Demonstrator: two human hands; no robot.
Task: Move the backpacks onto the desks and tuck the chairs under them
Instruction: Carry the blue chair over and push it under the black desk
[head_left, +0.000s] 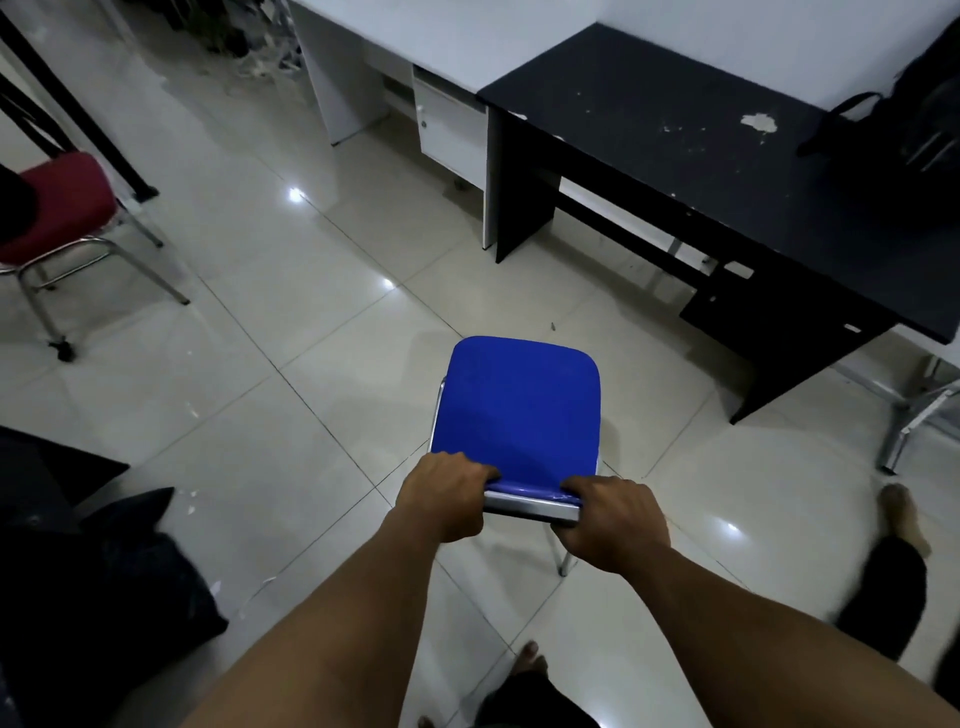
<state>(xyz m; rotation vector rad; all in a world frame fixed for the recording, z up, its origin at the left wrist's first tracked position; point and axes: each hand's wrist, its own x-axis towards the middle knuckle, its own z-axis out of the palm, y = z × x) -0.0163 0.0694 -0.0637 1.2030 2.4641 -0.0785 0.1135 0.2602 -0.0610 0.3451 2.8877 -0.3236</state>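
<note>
both hands, left (447, 496) & right (613, 525), grip the blue chair (519, 410) at its near edge, on the floor short of the black desk (727, 171). prob light, stiff frame, ok to push from there. legs mostly hidden; dark backpack (904, 124) on desk cut off at frame edge.

A dim room with glossy pale floor tiles (291, 322)

Spots of ceiling light are mirrored in the tiles — dark grout lines run diagonally; a white wall (753, 31) is seen behind, and dark clutter (223, 31) is heaped far left.
</note>
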